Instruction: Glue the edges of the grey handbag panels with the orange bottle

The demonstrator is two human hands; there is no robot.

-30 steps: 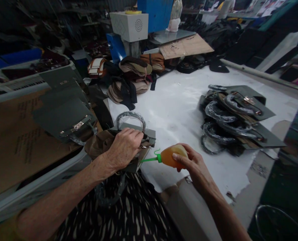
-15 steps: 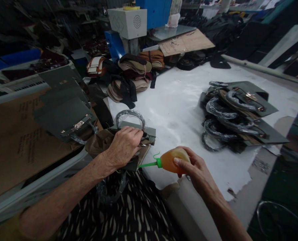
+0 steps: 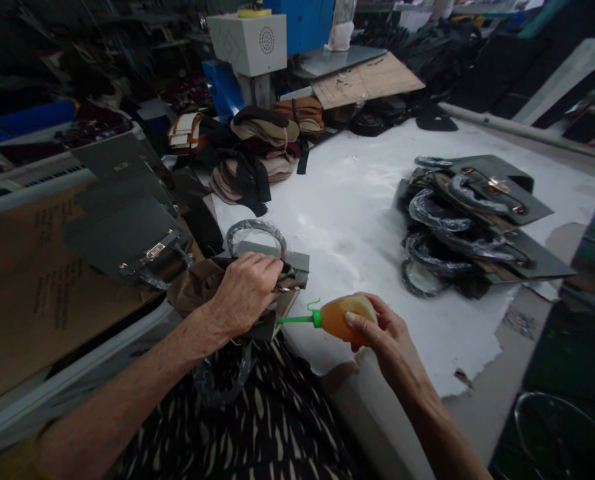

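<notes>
At the desk's [image 3: 357, 220] near edge is a handbag [image 3: 192, 287], with a squeeze bottle [image 3: 340, 319] just to its right. Farther right, a handbag pile [image 3: 477, 223] lies on the desk. Leftward, other bags [image 3: 122, 227] rest on cardboard [image 3: 37, 287]. Behind are bundled pieces [image 3: 265, 157], apparently before a machine [image 3: 247, 43].

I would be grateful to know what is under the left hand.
Under the left hand is a bag of brown and grey-green material; the part it covers cannot be seen.
</notes>
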